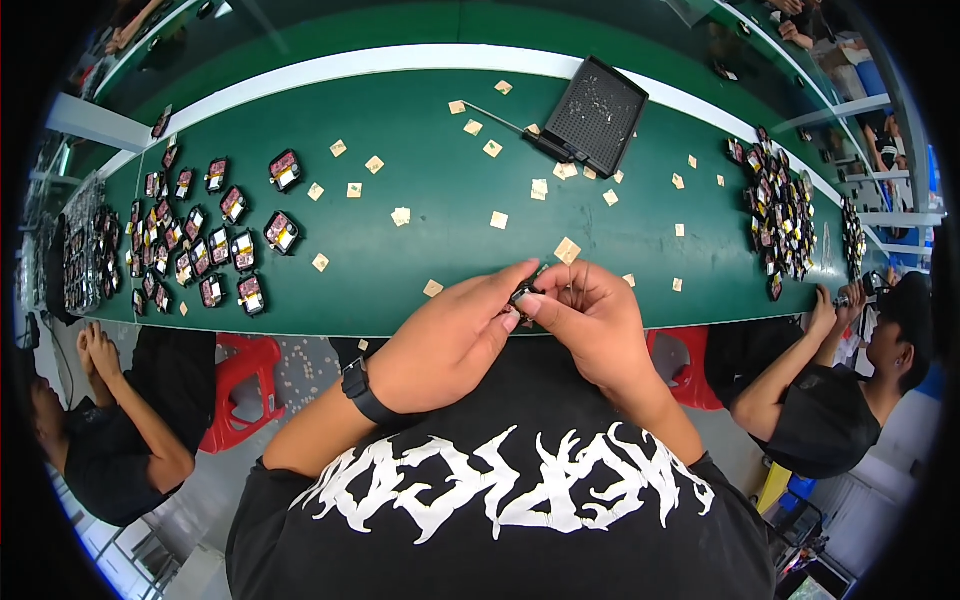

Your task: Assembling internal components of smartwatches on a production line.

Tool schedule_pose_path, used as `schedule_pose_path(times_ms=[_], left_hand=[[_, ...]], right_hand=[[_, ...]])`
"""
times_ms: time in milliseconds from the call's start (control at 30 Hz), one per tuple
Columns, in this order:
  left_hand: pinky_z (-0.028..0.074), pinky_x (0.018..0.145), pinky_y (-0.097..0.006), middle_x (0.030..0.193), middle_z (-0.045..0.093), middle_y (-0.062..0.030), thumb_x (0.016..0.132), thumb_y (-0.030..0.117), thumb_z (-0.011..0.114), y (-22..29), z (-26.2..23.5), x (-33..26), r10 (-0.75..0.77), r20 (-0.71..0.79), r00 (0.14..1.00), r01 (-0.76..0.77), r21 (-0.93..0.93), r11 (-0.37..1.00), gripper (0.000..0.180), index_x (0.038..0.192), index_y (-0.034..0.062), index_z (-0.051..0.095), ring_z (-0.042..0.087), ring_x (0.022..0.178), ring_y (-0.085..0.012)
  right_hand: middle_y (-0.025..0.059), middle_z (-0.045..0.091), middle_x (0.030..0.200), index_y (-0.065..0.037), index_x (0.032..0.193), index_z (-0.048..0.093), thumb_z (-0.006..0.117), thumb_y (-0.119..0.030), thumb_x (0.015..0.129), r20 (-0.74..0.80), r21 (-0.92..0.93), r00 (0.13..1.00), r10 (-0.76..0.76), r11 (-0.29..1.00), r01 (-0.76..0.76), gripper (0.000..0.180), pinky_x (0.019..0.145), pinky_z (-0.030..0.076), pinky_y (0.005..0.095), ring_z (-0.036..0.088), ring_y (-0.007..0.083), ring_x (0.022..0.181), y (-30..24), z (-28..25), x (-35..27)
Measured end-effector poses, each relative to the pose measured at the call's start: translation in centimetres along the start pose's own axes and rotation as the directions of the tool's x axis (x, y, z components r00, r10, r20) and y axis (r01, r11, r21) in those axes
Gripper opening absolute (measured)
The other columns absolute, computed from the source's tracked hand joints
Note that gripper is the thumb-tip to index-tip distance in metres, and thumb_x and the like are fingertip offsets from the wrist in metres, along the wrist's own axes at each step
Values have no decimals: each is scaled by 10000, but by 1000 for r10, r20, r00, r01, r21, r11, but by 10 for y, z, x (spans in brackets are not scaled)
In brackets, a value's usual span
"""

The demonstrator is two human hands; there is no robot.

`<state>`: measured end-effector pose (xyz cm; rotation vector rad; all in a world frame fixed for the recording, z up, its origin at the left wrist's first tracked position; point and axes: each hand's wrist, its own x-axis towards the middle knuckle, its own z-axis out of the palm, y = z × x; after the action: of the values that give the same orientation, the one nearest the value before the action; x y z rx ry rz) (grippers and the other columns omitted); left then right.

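Observation:
Close to the table's front edge, both hands meet around a small black housing (524,292), mostly hidden by fingers. My left hand (445,340), with a black watch at its wrist, grips it between thumb and fingers. From the other side my right hand (592,318) pinches the same piece, its thumb lying on top. Just beyond the right fingertips is a small tan square (568,250); whether a finger touches it I cannot tell.
Many similar black units with printed faces (233,204) spread over the left of the green table (450,200). Another heap (782,215) lies at the right. A black perforated tray (597,115) sits at the back. Tan squares are scattered between. A person works on each side, near red stools (245,390).

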<state>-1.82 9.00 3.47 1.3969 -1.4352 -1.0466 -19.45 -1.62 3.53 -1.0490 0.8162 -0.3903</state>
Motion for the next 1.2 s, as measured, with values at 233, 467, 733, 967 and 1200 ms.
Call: schedule_pose_path(times_ms=[233,467,733,967,1200], left_hand=[[500,691,-259,980,676,-60,1031,80,562,-3,9,-1,-254,-49,966,234,-256,938,421,1441,-2,508,584,751,-104],[453,581,-203,941,685,-68,1059,90,538,5,-8,-10,-380,89,921,366,-532,764,280,1314,-24,559,543,683,-55],[491,624,-218,1030,698,-140,998,-13,472,22,-24,-22,-320,102,942,305,-655,692,443,1439,-44,494,577,714,-76],[531,716,-249,1077,704,-160,939,-49,469,25,-35,-21,-144,22,989,146,-204,968,467,1402,-68,532,668,809,-128],[541,690,-288,942,711,-107,997,29,534,20,-38,-25,-73,-90,993,69,-42,997,305,1288,-21,609,690,762,-172]], right_hand=[[52,713,944,49,1054,664,701,-50,978,38,32,999,-1,999,0,129,742,560,223,677,88,834,6,-2,2],[-7,687,960,-3,1091,697,726,-80,966,-84,-126,996,24,991,-35,150,782,482,214,608,54,881,-12,-19,-9],[127,688,1050,14,1121,711,775,-173,926,-179,-970,482,-858,71,-233,277,846,525,327,659,244,966,-9,-214,-35],[237,686,1196,14,1237,687,797,-347,907,-372,-849,373,-850,150,-506,501,963,511,425,664,373,1108,13,-308,-49],[222,741,1109,9,1185,715,762,-352,940,-416,-839,329,-848,218,-498,439,891,553,408,724,358,1008,9,-305,-40]])
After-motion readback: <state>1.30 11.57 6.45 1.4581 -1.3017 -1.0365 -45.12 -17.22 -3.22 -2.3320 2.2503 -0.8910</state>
